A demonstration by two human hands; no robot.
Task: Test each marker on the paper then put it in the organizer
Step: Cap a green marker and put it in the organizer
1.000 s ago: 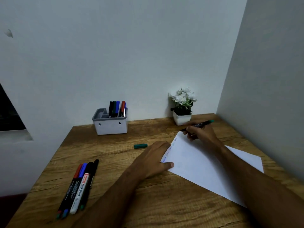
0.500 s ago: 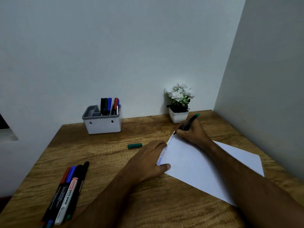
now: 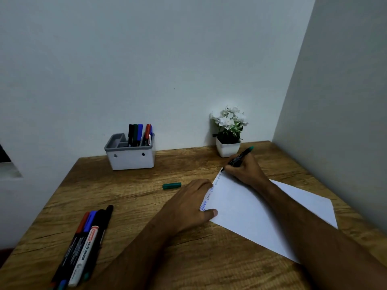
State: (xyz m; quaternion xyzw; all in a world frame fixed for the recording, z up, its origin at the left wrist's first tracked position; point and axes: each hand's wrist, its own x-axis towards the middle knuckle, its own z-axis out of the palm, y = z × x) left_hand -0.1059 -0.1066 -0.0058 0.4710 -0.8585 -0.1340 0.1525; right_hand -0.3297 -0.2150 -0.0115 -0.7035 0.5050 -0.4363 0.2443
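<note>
A wooden desk [image 3: 125,197] fills a corner between two pale walls. On it a white sheet of paper [image 3: 251,210] lies skewed, running from centre toward 4 o'clock. The right hand [image 3: 245,170], forearm coming in from 5 o'clock, pinches a green-ended marker [image 3: 240,158], tip down on the paper's far corner, barrel tilted toward 1 o'clock. The left hand [image 3: 188,204] lies flat, fingers together, thumb pressing the paper's left edge. Along that edge runs a repeated blue handwritten word, too small to read. At 11 o'clock a white and grey organizer [image 3: 130,160] against the wall holds several upright markers. A potted white flower [image 3: 229,132] stands at 1 o'clock. Five loose markers [image 3: 83,243] lie at 8 o'clock; one reads "WHITE BOARD". A green cap [image 3: 171,185] rests between organizer and left hand.
</note>
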